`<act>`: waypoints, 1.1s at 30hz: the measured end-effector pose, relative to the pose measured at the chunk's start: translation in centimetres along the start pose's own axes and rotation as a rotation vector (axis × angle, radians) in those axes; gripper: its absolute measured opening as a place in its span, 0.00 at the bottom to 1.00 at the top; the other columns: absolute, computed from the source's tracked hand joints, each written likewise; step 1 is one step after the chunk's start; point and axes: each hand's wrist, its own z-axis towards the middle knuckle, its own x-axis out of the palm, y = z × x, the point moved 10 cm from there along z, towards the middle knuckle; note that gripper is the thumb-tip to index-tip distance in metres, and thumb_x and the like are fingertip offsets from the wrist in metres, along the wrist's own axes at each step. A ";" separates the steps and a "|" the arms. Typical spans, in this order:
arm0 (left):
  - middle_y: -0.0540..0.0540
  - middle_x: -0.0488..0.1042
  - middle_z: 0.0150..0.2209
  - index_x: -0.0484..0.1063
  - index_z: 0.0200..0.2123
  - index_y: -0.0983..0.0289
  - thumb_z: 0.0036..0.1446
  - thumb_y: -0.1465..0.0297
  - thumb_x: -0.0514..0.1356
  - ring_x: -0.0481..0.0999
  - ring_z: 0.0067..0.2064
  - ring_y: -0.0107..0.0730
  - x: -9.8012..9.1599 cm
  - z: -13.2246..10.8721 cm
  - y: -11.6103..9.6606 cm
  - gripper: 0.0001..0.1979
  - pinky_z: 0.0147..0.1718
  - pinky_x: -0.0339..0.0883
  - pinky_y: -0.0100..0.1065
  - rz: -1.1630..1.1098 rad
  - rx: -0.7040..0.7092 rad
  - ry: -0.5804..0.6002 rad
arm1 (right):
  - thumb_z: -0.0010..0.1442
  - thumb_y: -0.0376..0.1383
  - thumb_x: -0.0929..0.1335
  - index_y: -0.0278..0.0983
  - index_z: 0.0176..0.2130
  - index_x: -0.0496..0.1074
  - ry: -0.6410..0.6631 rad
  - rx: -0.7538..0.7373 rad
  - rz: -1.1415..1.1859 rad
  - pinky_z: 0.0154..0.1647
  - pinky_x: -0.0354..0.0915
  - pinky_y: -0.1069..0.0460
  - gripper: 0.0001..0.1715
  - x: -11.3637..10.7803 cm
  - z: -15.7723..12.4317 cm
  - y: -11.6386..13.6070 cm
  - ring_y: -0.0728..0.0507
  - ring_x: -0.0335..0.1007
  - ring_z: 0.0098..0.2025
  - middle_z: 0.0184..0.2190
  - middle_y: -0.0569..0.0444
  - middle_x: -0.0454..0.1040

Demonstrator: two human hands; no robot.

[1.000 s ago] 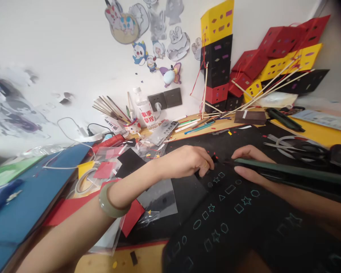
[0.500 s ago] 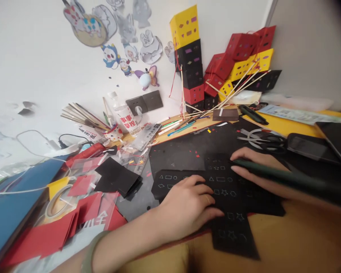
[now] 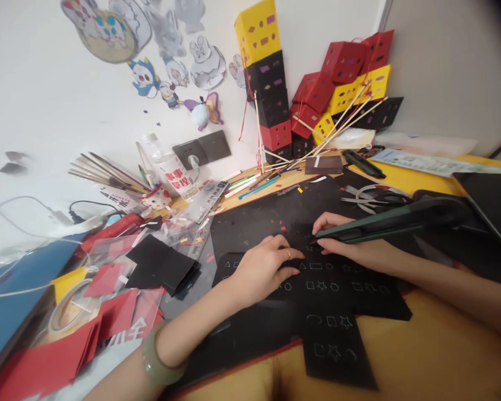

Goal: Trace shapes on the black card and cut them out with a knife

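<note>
On the dark mat lies a black cross-shaped paper sheet (image 3: 338, 362) with rows of outlined squares, stars, circles and triangles. My left hand (image 3: 265, 270) rests on it, fingers stretched out and slightly bent, holding nothing. At the sheet's upper flap, my right hand (image 3: 354, 252) grips a long dark green utility knife (image 3: 384, 223) between thumb and fingers. The knife's front end points left toward the outlined shapes; its back end reaches out to the right. I cannot make out the blade. Part of the sheet is hidden beneath both hands.
Patterned paper boxes (image 3: 267, 100) are stacked at the back beside wooden sticks (image 3: 338, 125). Scissors (image 3: 390, 195) lie to the right. Leftward are folded black paper (image 3: 161, 264), red paper (image 3: 54, 348), a roll of tape (image 3: 67, 312) and a plastic bottle (image 3: 171, 172).
My left hand has slid up the sheet, away from me. The right hand has moved left, and the knife's back end has swung upward. The camera view has shifted slightly.
</note>
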 end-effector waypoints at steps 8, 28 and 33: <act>0.54 0.65 0.41 0.68 0.51 0.56 0.62 0.66 0.51 0.65 0.42 0.33 0.3 -0.3 -0.1 0.15 0.42 0.65 0.35 0.065 0.041 0.016 | 0.55 0.37 0.64 0.40 0.33 0.65 0.002 -0.049 -0.203 0.28 0.58 0.52 0.04 -0.2 0.0 0.6 0.47 0.63 0.28 0.29 0.57 0.70; 0.54 0.64 0.41 0.67 0.52 0.56 0.62 0.66 0.50 0.64 0.41 0.32 0.5 -0.4 -0.2 0.15 0.41 0.64 0.33 0.079 0.071 -0.005 | 0.57 0.39 0.63 0.40 0.34 0.65 0.024 -0.059 -0.231 0.32 0.58 0.50 0.05 0.3 0.0 0.6 0.45 0.63 0.32 0.29 0.56 0.68; 0.54 0.64 0.41 0.67 0.52 0.56 0.63 0.66 0.49 0.64 0.41 0.33 0.4 -0.4 -0.1 0.16 0.41 0.64 0.33 0.089 0.068 0.004 | 0.58 0.38 0.62 0.39 0.34 0.63 0.029 -0.064 -0.249 0.32 0.58 0.50 0.05 0.4 0.0 0.7 0.45 0.63 0.32 0.30 0.56 0.67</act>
